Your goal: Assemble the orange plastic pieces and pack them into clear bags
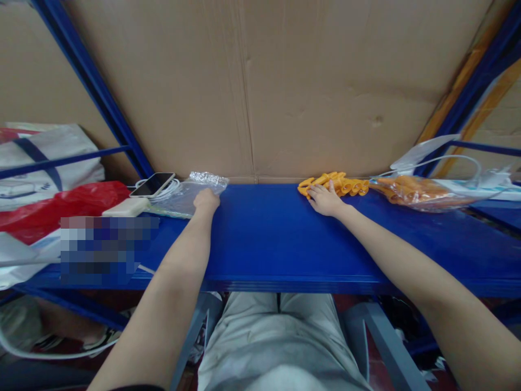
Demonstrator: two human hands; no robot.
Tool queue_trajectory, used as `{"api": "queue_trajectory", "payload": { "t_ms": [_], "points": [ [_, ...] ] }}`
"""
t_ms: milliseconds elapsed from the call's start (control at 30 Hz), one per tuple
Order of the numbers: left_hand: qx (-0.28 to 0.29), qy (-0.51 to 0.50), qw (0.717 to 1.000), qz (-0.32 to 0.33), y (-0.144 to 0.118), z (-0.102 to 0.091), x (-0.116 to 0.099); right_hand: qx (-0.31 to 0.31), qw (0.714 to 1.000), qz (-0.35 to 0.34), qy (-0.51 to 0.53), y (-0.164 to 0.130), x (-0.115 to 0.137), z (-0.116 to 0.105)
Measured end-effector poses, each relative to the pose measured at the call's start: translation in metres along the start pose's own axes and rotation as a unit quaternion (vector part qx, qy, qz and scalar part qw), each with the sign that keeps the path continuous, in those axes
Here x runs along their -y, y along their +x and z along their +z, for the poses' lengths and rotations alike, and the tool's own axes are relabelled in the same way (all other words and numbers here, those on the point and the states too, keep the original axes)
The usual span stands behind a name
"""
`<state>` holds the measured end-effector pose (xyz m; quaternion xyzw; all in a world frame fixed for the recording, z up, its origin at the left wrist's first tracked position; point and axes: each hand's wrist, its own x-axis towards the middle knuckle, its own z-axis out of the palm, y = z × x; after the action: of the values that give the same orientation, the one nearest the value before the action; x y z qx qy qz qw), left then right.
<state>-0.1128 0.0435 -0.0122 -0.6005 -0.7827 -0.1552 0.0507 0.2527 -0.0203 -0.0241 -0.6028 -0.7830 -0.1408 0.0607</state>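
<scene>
On the blue shelf [268, 239] before a cardboard wall, the left hand [206, 200] rests closed on a clear bag [191, 190] at 11 o'clock, while the right hand [324, 200], fingers spread flat, touches orange clips [337, 183] lying crosswise at 1 o'clock.

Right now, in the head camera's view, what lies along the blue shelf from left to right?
Red plastic bag → phone → clear plastic bag under the left hand → right hand on loose orange pieces → bag of orange pieces.

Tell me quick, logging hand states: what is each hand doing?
Left hand: closed on the clear plastic bags.
Right hand: open, fingers resting on the orange pieces.
</scene>
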Motion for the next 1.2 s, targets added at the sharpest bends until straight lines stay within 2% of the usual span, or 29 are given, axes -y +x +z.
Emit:
{"api": "queue_trajectory", "payload": {
  "t_ms": [100,300,467,867,1200],
  "points": [
    [0.009,0.006,0.999,-0.042,-0.003,-0.004,-0.004,-0.002,1.000,-0.015,0.000,0.000,0.002,0.003],
    [0.026,0.012,1.000,-0.012,-0.009,-0.010,-0.010,0.009,1.000,-0.021,0.010,0.000,0.003,0.002],
    [0.012,0.017,1.000,-0.011,-0.010,-0.010,-0.014,0.004,1.000,-0.025,0.013,0.001,0.003,0.003],
    [0.012,-0.013,1.000,-0.012,-0.007,-0.008,-0.007,0.033,0.999,-0.014,0.015,0.001,0.006,0.000],
    [0.029,0.023,0.999,0.017,-0.007,-0.009,-0.017,0.016,0.999,-0.021,0.020,0.002,0.003,0.004]
  ]
}}
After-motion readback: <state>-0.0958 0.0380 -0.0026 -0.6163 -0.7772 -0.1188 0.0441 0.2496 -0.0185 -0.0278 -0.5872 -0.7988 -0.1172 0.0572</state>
